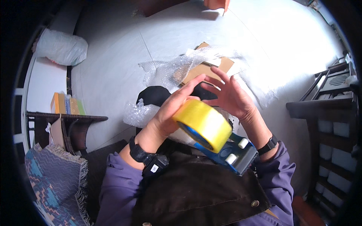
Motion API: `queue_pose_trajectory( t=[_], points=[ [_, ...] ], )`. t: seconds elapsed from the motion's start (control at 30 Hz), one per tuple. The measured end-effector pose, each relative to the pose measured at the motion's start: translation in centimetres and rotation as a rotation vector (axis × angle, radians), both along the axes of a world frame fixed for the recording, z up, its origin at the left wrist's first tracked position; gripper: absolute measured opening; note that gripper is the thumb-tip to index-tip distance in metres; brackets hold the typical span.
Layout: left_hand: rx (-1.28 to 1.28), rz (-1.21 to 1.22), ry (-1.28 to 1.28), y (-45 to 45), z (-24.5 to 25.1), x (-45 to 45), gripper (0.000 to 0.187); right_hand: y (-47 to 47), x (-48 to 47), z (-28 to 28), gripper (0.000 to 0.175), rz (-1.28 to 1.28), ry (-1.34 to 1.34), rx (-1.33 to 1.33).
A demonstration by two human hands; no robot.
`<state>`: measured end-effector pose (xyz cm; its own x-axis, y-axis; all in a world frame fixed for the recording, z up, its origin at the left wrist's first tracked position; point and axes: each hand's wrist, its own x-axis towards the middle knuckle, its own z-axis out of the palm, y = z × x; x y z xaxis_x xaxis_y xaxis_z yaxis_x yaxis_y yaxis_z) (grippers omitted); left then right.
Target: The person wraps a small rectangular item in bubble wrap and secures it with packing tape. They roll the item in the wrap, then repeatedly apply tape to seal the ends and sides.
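My left hand (176,108) holds a blue tape dispenser (226,152) loaded with a thick roll of yellow tape (205,120). The roll lies against the palm, and the dispenser's toothed end tilts down to the right above my dark apron. My right hand (233,96) is raised beside the roll, fingers spread and nothing in it. Its fingertips are close to those of the left hand; whether they touch is unclear. Under the hands, a piece of bubble wrap (140,114) lies across my lap, partly hidden by the left wrist.
On the floor ahead, crumpled bubble wrap (172,70) overlaps a flat brown cardboard piece (200,74). A dark wooden rack (335,113) stands at right. At left are a wicker shelf (84,120), a fringed woven cloth (58,180) and a stuffed plastic bag (62,46).
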<state>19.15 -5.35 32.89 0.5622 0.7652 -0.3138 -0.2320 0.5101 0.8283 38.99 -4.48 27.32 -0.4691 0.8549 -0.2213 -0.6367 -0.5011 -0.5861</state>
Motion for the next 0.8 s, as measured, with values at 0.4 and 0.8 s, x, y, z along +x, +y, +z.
queue_pose_trajectory(
  t=[0.4,0.8],
  points=[
    [-0.076,-0.182,-0.016,0.4,-1.4,-0.8,0.018,-0.3,-0.8,1.7,0.056,0.212,-0.181,-0.024],
    [-0.506,0.152,-0.86,2.0,-4.1,-1.6,0.034,-4.5,2.5,1.6,0.088,0.108,-0.186,0.272]
  ],
)
